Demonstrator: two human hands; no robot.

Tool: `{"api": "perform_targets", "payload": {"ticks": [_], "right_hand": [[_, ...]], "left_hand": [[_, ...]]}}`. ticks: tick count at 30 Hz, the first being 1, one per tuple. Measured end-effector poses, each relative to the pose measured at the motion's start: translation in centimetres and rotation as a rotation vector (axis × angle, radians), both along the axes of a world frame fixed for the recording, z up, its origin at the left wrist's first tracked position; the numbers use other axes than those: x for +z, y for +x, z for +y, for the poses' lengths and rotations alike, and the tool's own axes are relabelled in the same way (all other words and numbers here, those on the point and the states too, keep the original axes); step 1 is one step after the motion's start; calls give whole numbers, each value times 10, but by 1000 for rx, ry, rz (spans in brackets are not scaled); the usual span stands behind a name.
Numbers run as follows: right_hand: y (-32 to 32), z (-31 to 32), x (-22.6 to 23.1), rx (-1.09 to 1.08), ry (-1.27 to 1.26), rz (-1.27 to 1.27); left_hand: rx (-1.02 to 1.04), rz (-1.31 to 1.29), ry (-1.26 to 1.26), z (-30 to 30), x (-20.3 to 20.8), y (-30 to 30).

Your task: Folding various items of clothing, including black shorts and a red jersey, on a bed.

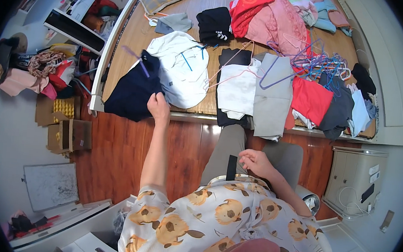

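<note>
At the bed's near left edge, my left hand [158, 107] is closed on the side of a dark navy garment [130, 94]. A purple hanger [142, 66] shows at that garment's top. Beside it, on the right, a white garment [182, 79] lies spread with a blue hanger [186, 62] in its neck. My right hand [257, 162] is over my lap, fingers loosely bent and apart, with no object visible in it. A black strap [231, 168] hangs close to its fingertips.
Folded grey trousers [273, 96], a folded white garment [237, 92] and a red one [311, 100] line the bed's near edge. Behind them lie a pink hanger [232, 64] and tangled hangers [323, 64]. Cardboard boxes [75, 135] stand on the floor at left.
</note>
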State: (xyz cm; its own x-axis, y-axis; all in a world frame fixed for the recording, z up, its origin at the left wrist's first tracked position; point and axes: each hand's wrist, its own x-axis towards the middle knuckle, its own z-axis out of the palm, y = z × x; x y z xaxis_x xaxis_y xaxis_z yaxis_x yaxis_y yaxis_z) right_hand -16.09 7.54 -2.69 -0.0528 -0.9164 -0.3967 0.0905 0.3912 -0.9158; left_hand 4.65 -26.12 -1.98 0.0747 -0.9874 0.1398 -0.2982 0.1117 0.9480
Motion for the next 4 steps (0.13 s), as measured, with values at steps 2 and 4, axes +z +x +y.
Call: {"api": "perform_targets", "payload": {"ticks": [2,4], "right_hand": [[-10,-2,12,-34,-24,12],[-16,-7,24,-51,-5,60]], "left_hand": [[-5,316,-65,31,46,-15],[-62,324,-175,52,79,-3]]}}
